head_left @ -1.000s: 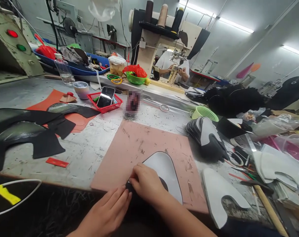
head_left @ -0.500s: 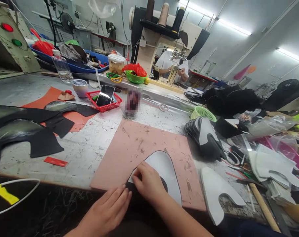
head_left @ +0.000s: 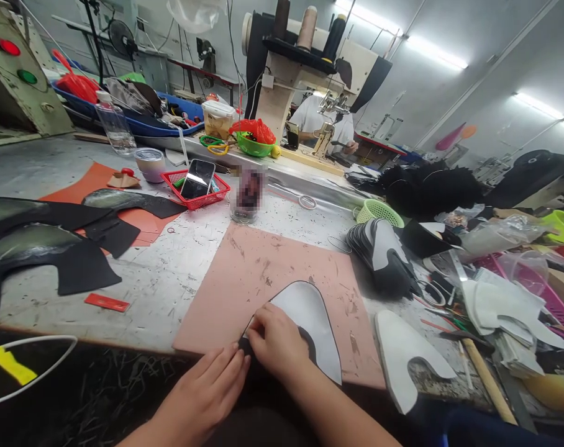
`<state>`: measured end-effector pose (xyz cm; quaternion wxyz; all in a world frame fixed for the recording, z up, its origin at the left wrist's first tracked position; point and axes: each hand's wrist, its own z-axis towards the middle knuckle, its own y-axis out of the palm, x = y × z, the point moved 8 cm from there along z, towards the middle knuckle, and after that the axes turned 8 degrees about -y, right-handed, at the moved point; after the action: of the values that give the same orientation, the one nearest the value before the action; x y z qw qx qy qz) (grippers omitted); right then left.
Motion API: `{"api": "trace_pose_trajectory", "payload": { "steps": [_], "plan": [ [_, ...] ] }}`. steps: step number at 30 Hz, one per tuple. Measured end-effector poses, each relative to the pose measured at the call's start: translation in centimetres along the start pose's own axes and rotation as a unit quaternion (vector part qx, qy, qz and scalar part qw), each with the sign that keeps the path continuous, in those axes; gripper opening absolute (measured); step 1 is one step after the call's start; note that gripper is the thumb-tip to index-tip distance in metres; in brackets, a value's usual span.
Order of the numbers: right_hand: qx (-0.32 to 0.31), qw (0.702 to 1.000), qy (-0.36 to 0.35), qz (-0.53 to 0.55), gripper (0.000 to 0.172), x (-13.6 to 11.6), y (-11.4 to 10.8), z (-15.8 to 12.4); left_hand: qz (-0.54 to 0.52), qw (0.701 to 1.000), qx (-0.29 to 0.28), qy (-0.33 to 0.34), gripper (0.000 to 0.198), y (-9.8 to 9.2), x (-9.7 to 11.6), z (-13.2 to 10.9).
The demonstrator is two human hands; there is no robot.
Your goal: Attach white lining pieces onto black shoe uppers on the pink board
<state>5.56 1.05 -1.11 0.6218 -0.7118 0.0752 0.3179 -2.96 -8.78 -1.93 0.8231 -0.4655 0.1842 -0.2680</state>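
Observation:
A curved white piece with a black border (head_left: 305, 304), shaped like a shoe upper part, lies on the pink mat (head_left: 230, 279) at the table's front edge. My right hand (head_left: 277, 341) is closed on its left edge, fingers curled and thumb against them. Just left of it, my left hand (head_left: 207, 385) has its fingers pressed together at the black near end of the same piece; the thumb is hidden underneath. My right wrist and forearm cover part of the piece's lower side.
White cut pieces (head_left: 403, 354) and a dark stack of pieces (head_left: 379, 254) lie to the right, near a wooden handle (head_left: 489, 382). Black curved pieces (head_left: 68, 254) and a red strip (head_left: 107, 302) are left. A red basket (head_left: 202, 197) stands behind; a person (head_left: 305, 118) sits beyond a sewing machine.
My two hands and the piece stay almost in place; the fingers shift slightly along the edge. The view turns a little. The far person's hand has moved right.

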Motion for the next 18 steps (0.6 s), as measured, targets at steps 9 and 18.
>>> {"api": "trace_pose_trajectory", "payload": {
  "steps": [9,18],
  "plan": [
    [0.072,0.978,-0.137,-0.139,0.007,-2.4,0.1,-1.9,-0.045,0.997,0.056,-0.025,0.036,-1.4,-0.5,0.7],
    [0.077,0.938,-0.253,-0.225,0.012,-4.4,1.4,-1.4,-0.073,0.996,0.044,-0.032,0.043,-0.7,-1.5,0.1]
  ]
}}
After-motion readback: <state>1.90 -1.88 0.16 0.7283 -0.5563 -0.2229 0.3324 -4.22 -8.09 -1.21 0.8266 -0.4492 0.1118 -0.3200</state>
